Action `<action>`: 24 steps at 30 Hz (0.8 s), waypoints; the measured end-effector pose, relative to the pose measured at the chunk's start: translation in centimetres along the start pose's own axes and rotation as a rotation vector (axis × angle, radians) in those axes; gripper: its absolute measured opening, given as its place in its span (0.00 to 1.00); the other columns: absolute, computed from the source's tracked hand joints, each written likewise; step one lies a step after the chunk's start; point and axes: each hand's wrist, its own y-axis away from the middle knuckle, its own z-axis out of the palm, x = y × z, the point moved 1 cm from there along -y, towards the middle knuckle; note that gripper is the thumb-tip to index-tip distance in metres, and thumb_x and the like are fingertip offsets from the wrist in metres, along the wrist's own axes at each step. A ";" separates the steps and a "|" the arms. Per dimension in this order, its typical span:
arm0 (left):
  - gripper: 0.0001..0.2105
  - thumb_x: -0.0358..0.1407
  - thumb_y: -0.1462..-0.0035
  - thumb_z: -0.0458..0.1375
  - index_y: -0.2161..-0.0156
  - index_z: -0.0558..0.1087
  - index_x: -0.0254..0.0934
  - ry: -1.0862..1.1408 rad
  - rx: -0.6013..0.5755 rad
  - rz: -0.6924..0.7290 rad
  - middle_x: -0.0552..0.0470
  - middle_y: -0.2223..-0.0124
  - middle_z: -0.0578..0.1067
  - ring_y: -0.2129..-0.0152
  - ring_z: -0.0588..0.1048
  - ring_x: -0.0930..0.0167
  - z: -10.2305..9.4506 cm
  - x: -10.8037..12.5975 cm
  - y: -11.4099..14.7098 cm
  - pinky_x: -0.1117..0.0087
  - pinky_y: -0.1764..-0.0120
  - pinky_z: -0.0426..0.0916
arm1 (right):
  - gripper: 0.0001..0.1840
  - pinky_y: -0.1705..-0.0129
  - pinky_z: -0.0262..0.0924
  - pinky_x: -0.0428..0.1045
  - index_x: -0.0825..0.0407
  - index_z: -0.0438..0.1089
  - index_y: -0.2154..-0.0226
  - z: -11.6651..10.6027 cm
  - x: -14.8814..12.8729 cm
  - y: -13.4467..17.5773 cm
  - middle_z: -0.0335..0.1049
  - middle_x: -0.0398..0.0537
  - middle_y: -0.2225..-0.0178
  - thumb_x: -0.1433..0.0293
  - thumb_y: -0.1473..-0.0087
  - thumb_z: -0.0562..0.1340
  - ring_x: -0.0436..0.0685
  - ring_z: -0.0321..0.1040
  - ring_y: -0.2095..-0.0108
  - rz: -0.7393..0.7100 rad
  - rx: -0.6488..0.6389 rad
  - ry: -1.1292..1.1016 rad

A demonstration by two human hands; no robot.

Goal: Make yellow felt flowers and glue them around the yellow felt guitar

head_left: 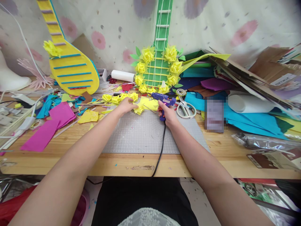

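My right hand (167,113) is wrapped round a blue hot glue gun (162,98), its nozzle pointing left and a small red light showing on its side. A black cord (161,153) hangs from its handle over the table edge. My left hand (126,106) pinches the edge of a yellow paper flower (139,110) above the grey cutting mat (138,135); the fingertips are partly hidden. Behind that hand lie more yellow paper flowers (115,99) in a row. A yellow sheet (148,103) lies between the hands.
A green guitar shape (155,70) trimmed with yellow flowers leans at the back, beside a yellow guitar shape (74,75). White-handled scissors (186,110) lie right of the glue gun. Magenta pieces (43,135) lie left; blue sheets (254,121) and a white roll (250,103) lie right.
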 end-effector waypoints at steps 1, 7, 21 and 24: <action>0.27 0.35 0.65 0.66 0.56 0.66 0.33 -0.013 0.007 0.007 0.49 0.66 0.69 0.75 0.69 0.72 0.0 0.0 0.0 0.73 0.75 0.60 | 0.21 0.87 0.46 0.42 0.53 0.62 0.84 0.0 0.0 0.0 0.62 0.39 0.85 0.53 0.60 0.64 0.42 0.53 0.88 -0.001 -0.001 0.000; 0.25 0.35 0.64 0.65 0.57 0.66 0.32 -0.008 0.022 0.012 0.49 0.66 0.70 0.72 0.70 0.71 0.2 0.0 -0.1 0.74 0.75 0.61 | 0.21 0.87 0.47 0.42 0.53 0.63 0.84 -0.1 0.1 -0.1 0.62 0.39 0.84 0.52 0.59 0.63 0.42 0.53 0.88 -0.007 -0.009 -0.001; 0.08 0.31 0.56 0.61 0.69 0.67 0.34 0.235 -0.030 -0.115 0.48 0.66 0.73 0.74 0.73 0.72 -5.0 0.1 1.6 0.70 0.70 0.67 | 0.21 0.87 0.47 0.42 0.53 0.63 0.83 0.0 0.2 0.0 0.62 0.39 0.85 0.53 0.60 0.64 0.42 0.53 0.88 0.003 -0.015 -0.004; 0.03 0.32 0.53 0.58 0.73 0.68 0.34 0.183 0.075 -0.045 0.50 0.69 0.73 0.75 0.71 0.75 -6.1 0.2 1.9 0.72 0.70 0.66 | 0.21 0.87 0.46 0.42 0.53 0.63 0.83 -0.1 0.2 0.0 0.62 0.39 0.85 0.53 0.60 0.64 0.42 0.53 0.88 0.004 -0.012 -0.002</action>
